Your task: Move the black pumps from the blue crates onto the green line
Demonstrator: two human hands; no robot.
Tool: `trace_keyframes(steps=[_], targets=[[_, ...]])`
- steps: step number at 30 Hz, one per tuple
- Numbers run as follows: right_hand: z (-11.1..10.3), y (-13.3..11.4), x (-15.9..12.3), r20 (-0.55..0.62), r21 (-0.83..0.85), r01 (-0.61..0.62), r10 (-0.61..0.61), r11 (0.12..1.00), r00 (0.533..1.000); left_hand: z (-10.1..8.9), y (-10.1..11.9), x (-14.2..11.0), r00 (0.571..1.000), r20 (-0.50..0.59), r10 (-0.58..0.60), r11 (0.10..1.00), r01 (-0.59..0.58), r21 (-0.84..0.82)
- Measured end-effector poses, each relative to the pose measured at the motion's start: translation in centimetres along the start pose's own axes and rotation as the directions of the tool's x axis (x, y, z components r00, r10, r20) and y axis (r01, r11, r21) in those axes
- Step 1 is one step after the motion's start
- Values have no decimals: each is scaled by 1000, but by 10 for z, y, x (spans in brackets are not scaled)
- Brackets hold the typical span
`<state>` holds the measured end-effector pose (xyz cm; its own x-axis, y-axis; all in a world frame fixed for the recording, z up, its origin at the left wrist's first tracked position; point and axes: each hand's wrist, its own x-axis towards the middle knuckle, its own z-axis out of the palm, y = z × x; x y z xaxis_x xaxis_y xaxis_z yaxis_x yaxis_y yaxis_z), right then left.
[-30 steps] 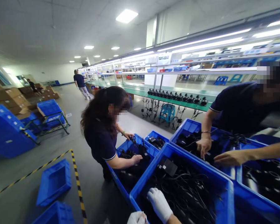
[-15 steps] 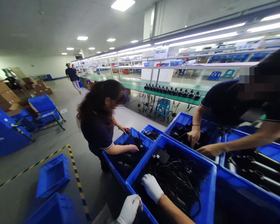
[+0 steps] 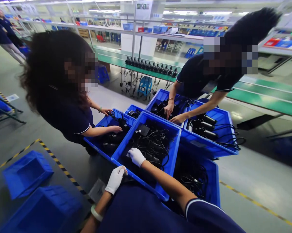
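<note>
My right hand (image 3: pixel 136 157), in a white glove, lies on a tangle of black cables (image 3: pixel 153 142) inside a blue plastic bin (image 3: pixel 171 165). I cannot tell whether it grips a cable. A black power adapter (image 3: pixel 142 130) sits on the cables near the bin's far rim. My left hand (image 3: pixel 115 179), also gloved, is outside the bin, close to its near corner. Its fingers pinch a small pale item (image 3: pixel 125 171), too small to identify.
Two co-workers reach into neighbouring blue bins of black devices and cables (image 3: pixel 203 126). Another cable bin (image 3: pixel 194 178) sits under my right arm. Loose blue bins (image 3: pixel 26 174) lie on the floor left, beyond yellow-black tape (image 3: pixel 60 166). A green workbench (image 3: pixel 148 72) stands behind.
The view has tilted downward and swung, so the bins appear smaller and more of them shows. Both my gloved hands now appear higher in the picture, and my arms and sleeve are in view.
</note>
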<state>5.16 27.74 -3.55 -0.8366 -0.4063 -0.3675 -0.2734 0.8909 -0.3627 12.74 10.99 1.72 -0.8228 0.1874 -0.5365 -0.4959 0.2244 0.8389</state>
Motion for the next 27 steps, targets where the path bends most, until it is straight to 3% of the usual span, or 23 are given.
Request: trace_keyframes(steps=[14, 27], targets=[[3, -1, 5, 44, -112, 32, -27, 993, 999, 1, 1, -2, 1000, -17, 0, 996, -2, -85], [-3, -3, 8, 74, -159, 112, -101, 981, 992, -1, 10, -3, 1000, -7, 12, 998, -12, -54]])
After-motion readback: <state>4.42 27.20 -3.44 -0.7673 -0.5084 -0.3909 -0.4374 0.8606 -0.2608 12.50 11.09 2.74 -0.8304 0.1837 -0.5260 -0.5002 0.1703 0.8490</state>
